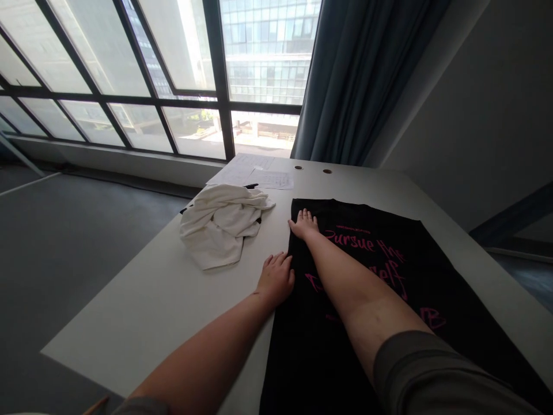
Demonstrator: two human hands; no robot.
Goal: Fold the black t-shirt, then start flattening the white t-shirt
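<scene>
A black cloth (328,357) with pink lettering lies spread over the right part of the white table (129,323); its kind of garment I cannot make out. My right hand (305,225) rests flat near its far left corner, fingers spread. Closer to me, my left hand (277,278) lies at the cloth's left edge, palm down, with fingers stretched forward and slightly bent. My right forearm crosses over part of the lettering. To the left of both hands sits a crumpled white cloth (220,225), touched by neither.
Printed paper sheets (272,179) lie at the table's far end, and a dark pen-like object (251,185) pokes out behind the white cloth. Two round holes pierce the tabletop near a blue curtain (345,80). Large windows (263,63) stand beyond.
</scene>
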